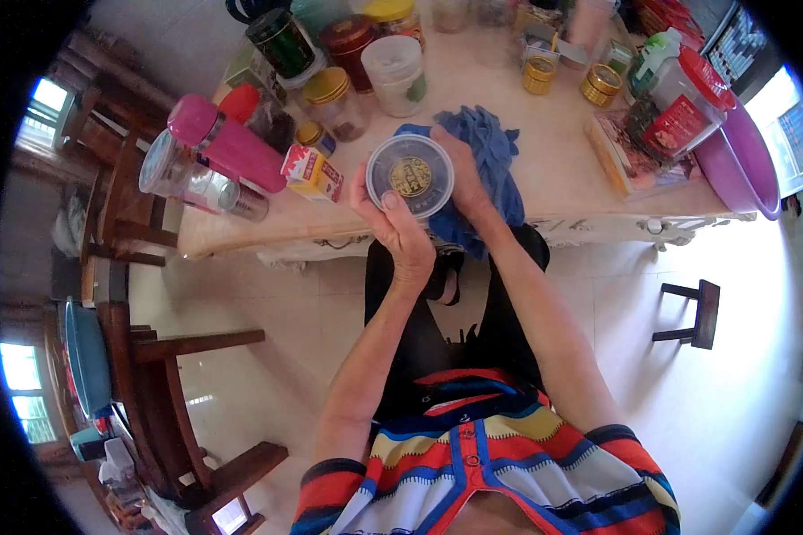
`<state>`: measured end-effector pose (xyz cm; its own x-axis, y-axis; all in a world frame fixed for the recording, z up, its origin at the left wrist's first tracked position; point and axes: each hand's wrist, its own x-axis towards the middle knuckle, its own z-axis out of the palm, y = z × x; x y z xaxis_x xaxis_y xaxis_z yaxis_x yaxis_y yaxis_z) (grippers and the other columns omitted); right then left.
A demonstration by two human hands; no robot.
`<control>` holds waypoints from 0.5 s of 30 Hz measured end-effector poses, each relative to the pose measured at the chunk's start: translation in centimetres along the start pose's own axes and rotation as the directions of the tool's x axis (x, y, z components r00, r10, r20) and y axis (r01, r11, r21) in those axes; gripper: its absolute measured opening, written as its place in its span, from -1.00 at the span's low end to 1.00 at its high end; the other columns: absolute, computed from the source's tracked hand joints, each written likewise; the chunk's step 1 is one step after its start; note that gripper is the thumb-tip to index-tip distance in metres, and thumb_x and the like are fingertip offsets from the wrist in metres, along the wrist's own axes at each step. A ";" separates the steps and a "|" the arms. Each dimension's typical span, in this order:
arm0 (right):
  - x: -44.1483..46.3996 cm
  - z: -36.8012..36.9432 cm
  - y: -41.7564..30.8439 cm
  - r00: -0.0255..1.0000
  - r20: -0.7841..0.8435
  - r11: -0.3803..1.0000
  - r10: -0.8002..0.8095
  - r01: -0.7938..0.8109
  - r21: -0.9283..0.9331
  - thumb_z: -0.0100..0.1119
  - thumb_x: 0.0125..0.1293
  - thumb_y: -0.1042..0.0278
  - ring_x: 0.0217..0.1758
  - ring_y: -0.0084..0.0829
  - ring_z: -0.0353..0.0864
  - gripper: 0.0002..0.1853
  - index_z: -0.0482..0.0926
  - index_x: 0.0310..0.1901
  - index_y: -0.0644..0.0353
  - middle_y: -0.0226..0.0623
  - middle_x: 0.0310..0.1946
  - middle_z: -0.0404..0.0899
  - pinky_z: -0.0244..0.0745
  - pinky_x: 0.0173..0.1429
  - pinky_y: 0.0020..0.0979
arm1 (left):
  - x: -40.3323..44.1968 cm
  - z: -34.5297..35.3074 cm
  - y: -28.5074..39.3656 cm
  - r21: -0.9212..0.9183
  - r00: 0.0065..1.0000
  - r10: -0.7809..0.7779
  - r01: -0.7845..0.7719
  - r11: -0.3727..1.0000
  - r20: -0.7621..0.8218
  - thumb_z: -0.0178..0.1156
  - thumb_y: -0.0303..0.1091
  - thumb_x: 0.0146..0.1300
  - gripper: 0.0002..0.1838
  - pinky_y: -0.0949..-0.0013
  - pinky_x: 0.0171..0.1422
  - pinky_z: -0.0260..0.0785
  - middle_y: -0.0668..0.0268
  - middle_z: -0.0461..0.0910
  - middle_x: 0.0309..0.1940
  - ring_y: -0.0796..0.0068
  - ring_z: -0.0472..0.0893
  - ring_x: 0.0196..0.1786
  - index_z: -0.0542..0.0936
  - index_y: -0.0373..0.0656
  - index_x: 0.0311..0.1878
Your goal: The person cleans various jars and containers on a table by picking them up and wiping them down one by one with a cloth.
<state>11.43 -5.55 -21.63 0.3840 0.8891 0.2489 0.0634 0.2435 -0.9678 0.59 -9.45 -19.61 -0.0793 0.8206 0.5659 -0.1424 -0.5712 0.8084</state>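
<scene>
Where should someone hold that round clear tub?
Probably take the tub by its lower-left rim, coming from the left like the left hand, thumb over the face: its round edge is easily wrapped, while the right hand and blue cloth crowd its right.

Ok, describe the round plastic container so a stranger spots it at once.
Find the cream table, then the blue cloth at its near edge. Just left of it, the left hand and right hand hold the round plastic container, set apart from the standing jars by its gold central disc.
</scene>
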 end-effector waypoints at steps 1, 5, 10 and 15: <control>0.0 0.0 -0.1 0.994 0.005 0.983 0.112 -0.112 0.143 -0.05 0.39 0.12 -0.01 -0.17 0.57 -0.56 0.52 -0.22 0.48 0.09 -0.13 0.58 0.39 0.09 -0.31 | 0.0 0.0 -0.1 0.000 1.000 0.000 0.000 1.000 -0.003 -0.21 -0.15 0.43 -0.49 0.32 0.29 0.14 0.14 0.19 0.15 0.37 0.28 0.15 0.08 -0.26 0.31; 0.0 0.0 0.2 0.996 0.010 0.978 0.089 -0.089 0.189 -0.03 0.38 0.15 -0.01 -0.19 0.57 -0.58 0.53 -0.21 0.48 0.08 -0.11 0.58 0.39 0.09 -0.33 | -0.1 -0.1 -0.1 0.026 1.000 0.009 -0.009 1.000 -0.013 -0.20 -0.14 0.43 -0.49 0.32 0.29 0.13 0.14 0.19 0.14 0.37 0.28 0.15 0.08 -0.26 0.31; -0.5 -0.2 -1.1 0.991 0.032 0.974 0.128 -0.132 0.185 -0.04 0.39 0.20 -0.07 -0.25 0.57 -0.63 0.50 -0.22 0.44 0.00 -0.19 0.59 0.39 0.07 -0.34 | 0.0 -0.1 0.2 -0.013 1.000 0.001 -0.001 1.000 0.001 -0.18 -0.11 0.42 -0.48 0.32 0.28 0.13 0.15 0.20 0.10 0.37 0.28 0.12 0.11 -0.27 0.28; -0.5 -0.2 0.4 1.000 0.008 0.993 0.011 -0.012 0.118 -0.03 0.38 0.20 -0.14 -0.40 0.53 -0.66 0.49 -0.23 0.41 -0.10 -0.28 0.57 0.40 0.02 -0.38 | 0.1 0.0 0.2 -0.022 1.000 -0.005 0.005 1.000 -0.010 -0.16 -0.09 0.39 -0.47 0.30 0.27 0.13 0.15 0.20 0.09 0.37 0.28 0.10 0.13 -0.27 0.26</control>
<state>11.43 -5.96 -22.16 0.3777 0.8946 0.2387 -0.0504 0.2772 -0.9595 0.54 -9.49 -19.35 -0.0886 0.8235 0.5604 -0.1647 -0.5670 0.8071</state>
